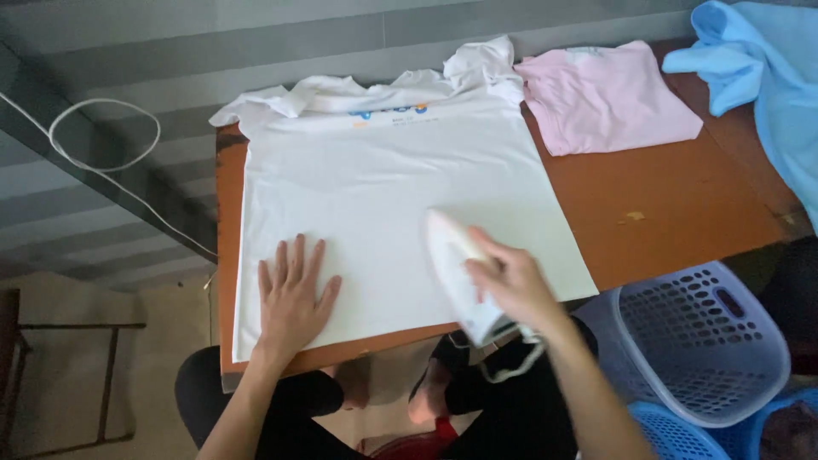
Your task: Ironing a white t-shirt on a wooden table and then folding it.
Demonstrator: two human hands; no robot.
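Right hand (pixel 511 285) clenched round handle of iron (pixel 460 277), sole down on white shirt (pixel 383 179), toward shirt's 5 o'clock corner. Left hand (pixel 294 294) flat, fingers spread, pinning hem at 7 o'clock. Iron likely heavy, hot; take by handle only. Shirt soft, light, slides easily on table (pixel 682 204). Pink shirt (pixel 605 94) folded at 1 o'clock. Basket (pixel 707 341) at 4 o'clock looks empty.

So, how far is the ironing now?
Done, it seems: the pink shirt lies folded on the table. In hand: the right hand holds the iron on the white shirt, while the left hand presses it flat. Left: the blue garment lies unfolded.
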